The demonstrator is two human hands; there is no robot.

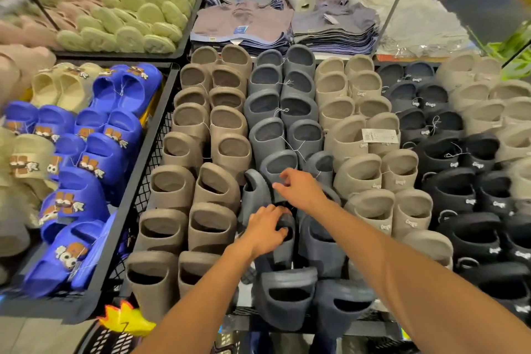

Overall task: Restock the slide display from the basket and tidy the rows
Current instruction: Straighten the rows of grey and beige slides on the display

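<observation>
At the bottom edge a black basket (pixel 110 339) is cut off, and a yellow and orange thing on it is too cropped to name. Both forearms reach into the grey slides (pixel 287 293) in the middle rows of the mesh table (pixel 149 187). The left hand (pixel 265 228) has its grip curled round the dark toe of one grey slide (pixel 283 241); its fingertips are hidden. The right hand (pixel 301 188), farther in, hangs with fingers loosely bent; whether they pinch anything is unclear. Brown slides (pixel 172 190) lie left, beige slides (pixel 365 178) and black slides (pixel 459 192) right, with small white logos too blurred to read. A white tag (pixel 379 135) is illegible. Behind lie folded shirts (pixel 244 26).
</observation>
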